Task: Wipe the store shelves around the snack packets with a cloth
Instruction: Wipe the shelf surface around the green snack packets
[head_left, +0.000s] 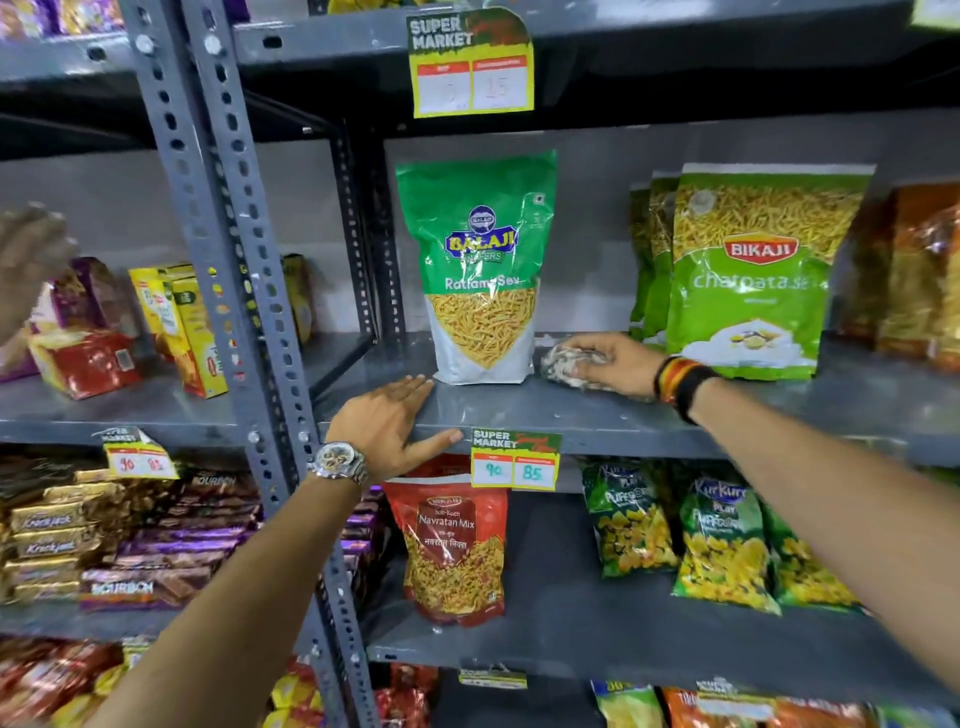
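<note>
A grey metal shelf (571, 410) carries a green Balaji Ratlami Sev packet (480, 270) standing upright and green Bikaji packets (748, 275) to its right. My right hand (613, 358) presses a crumpled whitish cloth (569, 364) onto the shelf in the gap between those packets. My left hand (395, 426) lies flat with fingers spread on the shelf's front edge, just left of the Balaji packet, thumb under the lip.
A price tag (514, 462) hangs from the shelf edge. Below stand a red Navratan Mix packet (452, 540) and green Kurkure bags (722, 540). Perforated uprights (234, 249) divide off the left bay with biscuit boxes. Another person's blurred hand (28, 260) shows at far left.
</note>
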